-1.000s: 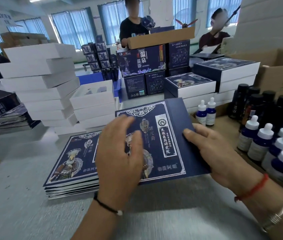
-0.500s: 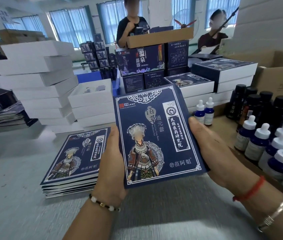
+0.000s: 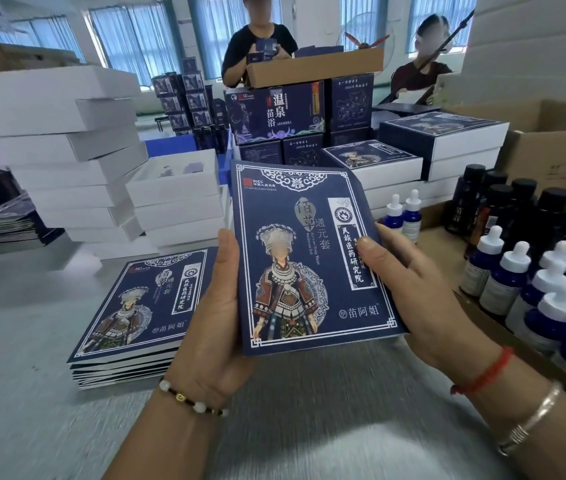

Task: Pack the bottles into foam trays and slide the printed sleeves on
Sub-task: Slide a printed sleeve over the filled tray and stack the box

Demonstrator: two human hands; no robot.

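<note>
- Printed sleeve, dark blue, flat, held up off the grey table, printed face toward the camera, top edge tipped slightly away.
- Left hand grips the sleeve's left edge: thumb lies along the front, fingers hidden behind. Beaded bracelet on that wrist.
- Right hand holds the right edge: thumb tip pressed on the front near the white label, fingers curled round the back. Red cord and a metal bangle on the wrist.
- Stack of flat sleeves on the table just left of the left hand, same print facing up; the hand overlaps its right corner in view.
- Behind the held sleeve: white foam trays stacked, the top one open with cut-outs showing; the sleeve hides their right end.
- Taller, uneven pile of white boxes far left.
- Right side: dropper bottles, blue with white caps, packed close in a cardboard tray; dark black-capped bottles behind them. Two more droppers stand just beyond the right hand's fingertips.
- Sleeved finished boxes piled past the held sleeve's upper right corner.
- Dark printed cartons stacked further back, a shallow brown carton on top.
- Two people at the far side; one holds a small dark box, and the stacked cartons hide their lower bodies.
</note>
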